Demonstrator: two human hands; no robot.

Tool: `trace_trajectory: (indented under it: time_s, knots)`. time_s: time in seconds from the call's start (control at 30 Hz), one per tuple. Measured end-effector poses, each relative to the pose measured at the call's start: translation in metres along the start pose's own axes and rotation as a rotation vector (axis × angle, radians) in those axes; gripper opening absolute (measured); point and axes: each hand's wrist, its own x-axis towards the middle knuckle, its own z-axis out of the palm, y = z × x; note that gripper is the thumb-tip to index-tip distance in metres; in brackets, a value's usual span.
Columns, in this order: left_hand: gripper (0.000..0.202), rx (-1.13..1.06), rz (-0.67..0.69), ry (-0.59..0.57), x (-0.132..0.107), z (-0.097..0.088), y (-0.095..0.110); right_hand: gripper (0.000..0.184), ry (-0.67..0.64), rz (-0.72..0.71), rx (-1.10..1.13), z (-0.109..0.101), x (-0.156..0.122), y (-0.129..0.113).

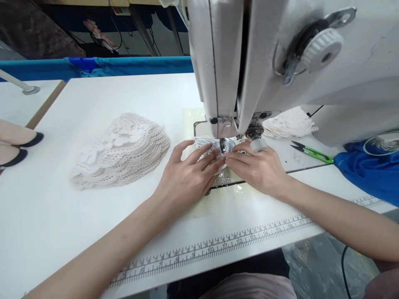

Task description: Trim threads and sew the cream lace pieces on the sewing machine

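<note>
A small white lace piece lies under the needle area of a sewing machine. My left hand rests over it from the left, fingers spread and laid flat on the lace and the plate. From the right, my right hand meets it at the presser foot, its fingers drawn together at the lace's edge. The tips of both hands almost touch. Part of the lace is hidden under my fingers and the machine head.
Left of the machine sits a stack of lace pieces. More lace lies behind my right hand, near green thread snips and blue cloth. A printed ruler runs along the table's front edge. Another person's fingers show at far left.
</note>
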Motion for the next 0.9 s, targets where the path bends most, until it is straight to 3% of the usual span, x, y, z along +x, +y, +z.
trace_trajectory:
  time_s: [0.4, 0.9]
  knots:
    - [0.026, 0.123, 0.058, 0.120, -0.009, -0.005, 0.016, 0.020, -0.063, -0.033, -0.031, -0.011, -0.004, -0.006]
    - [0.032, -0.030, 0.000, 0.082, -0.009, -0.002, 0.009, 0.022, -0.100, 0.005, -0.051, -0.009, -0.002, -0.005]
